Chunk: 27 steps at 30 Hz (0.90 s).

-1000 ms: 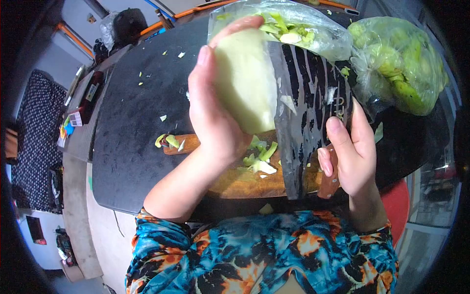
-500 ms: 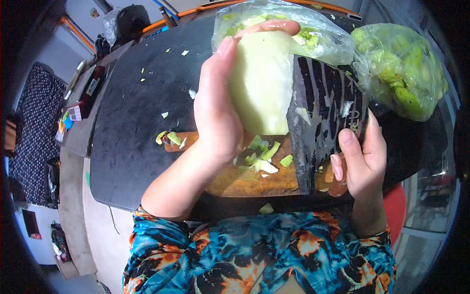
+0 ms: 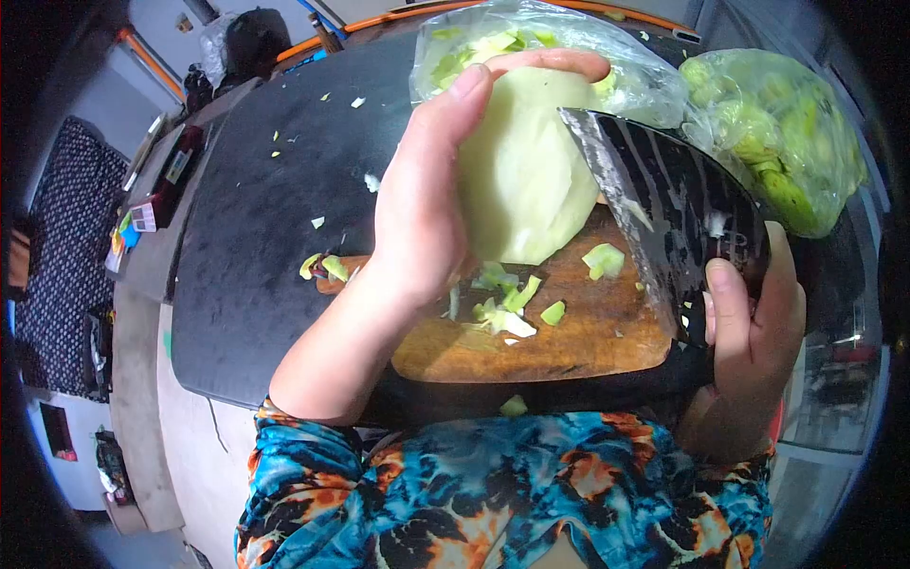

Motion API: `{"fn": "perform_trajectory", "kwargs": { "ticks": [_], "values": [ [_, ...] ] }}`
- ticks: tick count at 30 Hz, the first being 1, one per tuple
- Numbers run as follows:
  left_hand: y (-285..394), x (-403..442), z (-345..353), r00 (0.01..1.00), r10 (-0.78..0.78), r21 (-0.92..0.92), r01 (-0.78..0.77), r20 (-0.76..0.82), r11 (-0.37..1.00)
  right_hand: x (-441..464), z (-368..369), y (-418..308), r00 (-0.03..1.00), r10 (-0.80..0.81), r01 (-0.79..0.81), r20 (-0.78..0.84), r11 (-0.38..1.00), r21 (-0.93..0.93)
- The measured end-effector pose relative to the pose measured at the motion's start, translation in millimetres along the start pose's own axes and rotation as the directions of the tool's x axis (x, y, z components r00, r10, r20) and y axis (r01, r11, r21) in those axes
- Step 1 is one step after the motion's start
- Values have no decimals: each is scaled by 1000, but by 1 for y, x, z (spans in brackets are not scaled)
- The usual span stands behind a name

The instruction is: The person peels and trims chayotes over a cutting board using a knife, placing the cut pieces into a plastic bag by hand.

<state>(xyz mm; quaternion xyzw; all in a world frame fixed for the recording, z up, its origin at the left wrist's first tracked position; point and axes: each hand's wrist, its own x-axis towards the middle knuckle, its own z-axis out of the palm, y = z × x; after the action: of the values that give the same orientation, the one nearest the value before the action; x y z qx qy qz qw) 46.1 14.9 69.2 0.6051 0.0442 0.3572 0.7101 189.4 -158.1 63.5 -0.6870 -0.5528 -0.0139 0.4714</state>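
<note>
My left hand [image 3: 427, 180] is wrapped round a large, pale green peeled vegetable [image 3: 526, 171], held up over the wooden cutting board [image 3: 559, 360]. Its exact kind I cannot make out. In my right hand [image 3: 754, 327] is a cleaver [image 3: 673, 204] with a wide dark blade, streaked wet and dotted with pale bits. The thumb presses on the blade near its heel; the handle is hidden by the hand. A narrow gap separates the blade edge from the vegetable's right side. Green and white trimmings [image 3: 507, 303] lie on the board below, with another green piece [image 3: 603, 261] nearer the blade.
Behind the vegetable, a clear plastic bag [image 3: 654, 90] holds green and white scraps. To its right stands another bag [image 3: 787, 142] full of green pieces. Small scraps dot the dark table [image 3: 275, 228]. Shelves with boxes [image 3: 175, 171] run along the left.
My right hand has drawn the cleaver right, away from the vegetable, uncovering more board and a green piece on it. My left hand has shifted slightly right and turned the vegetable a little.
</note>
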Motion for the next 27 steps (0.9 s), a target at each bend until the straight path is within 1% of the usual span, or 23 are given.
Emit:
{"fn": "perform_trajectory", "kwargs": {
  "ticks": [1,4,5,7,8,10,12,14,16,19,20,22,23,24,25,26,27],
  "values": [
    [0,0,-1,1000,-15,-21,15,26,1000,1,-1,-2,1000,-11,11,15,1000,-19],
    [-2,-1,10,995,17,-27,-20,-95,999,3,-4,-4,997,-49,52,53,997,-56],
    [-5,0,6,996,49,33,-46,-70,998,4,-6,-3,996,-51,54,71,997,-48],
    [-11,2,-5,994,106,147,-103,-11,984,4,-4,-3,995,9,-7,97,1000,-16],
    [-12,1,-2,993,114,136,-111,-14,984,3,-1,-5,992,70,-71,106,997,7],
    [-11,-2,5,992,127,137,-124,-11,983,2,2,-6,982,140,-146,125,988,43],
    [-11,-2,3,992,128,178,-129,16,975,3,2,-5,978,152,-163,141,985,65],
    [-14,-1,2,989,144,189,-140,-8,972,6,3,-4,977,152,-164,153,983,75],
    [-20,2,7,979,184,153,-169,-91,974,8,1,-4,976,146,-166,164,979,117],
    [-25,6,6,967,184,55,-177,-178,983,8,0,-4,969,171,-217,178,934,283],
    [-23,6,3,973,173,-107,-190,-153,976,5,2,-8,960,211,-266,183,890,370],
    [-18,7,-6,981,162,-417,-191,-104,888,-6,9,-14,954,260,-301,152,814,497],
    [-14,10,-6,957,183,-165,-222,-224,961,-13,13,-15,956,271,-287,111,792,539],
    [-14,13,-17,954,289,-304,-298,-75,905,-12,14,-18,959,248,-281,133,803,525],
    [-17,13,-18,914,322,-195,-372,-246,907,-10,16,-22,962,226,-274,155,814,512],
    [-18,14,-16,841,362,-74,-424,-403,903,-8,17,-25,963,203,-266,177,825,498],
    [-18,14,-11,845,382,-88,-442,-375,893,-3,26,-20,986,56,-125,159,878,463]
  ]
}}
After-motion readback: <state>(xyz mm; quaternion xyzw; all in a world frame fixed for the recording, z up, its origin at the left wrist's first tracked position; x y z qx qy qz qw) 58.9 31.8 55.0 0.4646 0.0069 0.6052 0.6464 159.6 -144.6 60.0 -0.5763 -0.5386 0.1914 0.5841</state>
